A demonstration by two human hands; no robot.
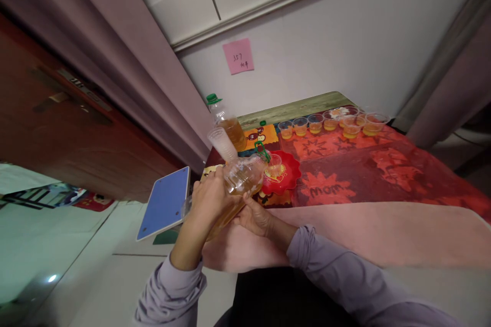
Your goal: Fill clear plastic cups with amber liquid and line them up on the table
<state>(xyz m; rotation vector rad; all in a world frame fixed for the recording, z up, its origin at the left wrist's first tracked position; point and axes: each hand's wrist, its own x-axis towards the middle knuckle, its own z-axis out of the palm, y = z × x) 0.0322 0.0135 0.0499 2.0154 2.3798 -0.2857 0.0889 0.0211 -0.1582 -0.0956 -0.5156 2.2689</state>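
Note:
A large clear plastic bottle (245,176) of amber liquid is tilted in front of me, its neck with a green ring toward the right. My left hand (209,196) is wrapped around the bottle's left side. Lower down, my right hand (255,214) grips it from the right. Below the mouth, a clear plastic cup (275,167) sits on a red scalloped plate (293,176); whether liquid is flowing is too small to tell. Just behind the bottle rises a stack of clear cups (222,144).
Another amber-filled bottle (233,132) with a green cap stands at the back left. Near it lies a loose green cap (263,123). Several cups (315,123) holding a little yellow liquid line the far side of the table. A blue board (164,203) is at the left.

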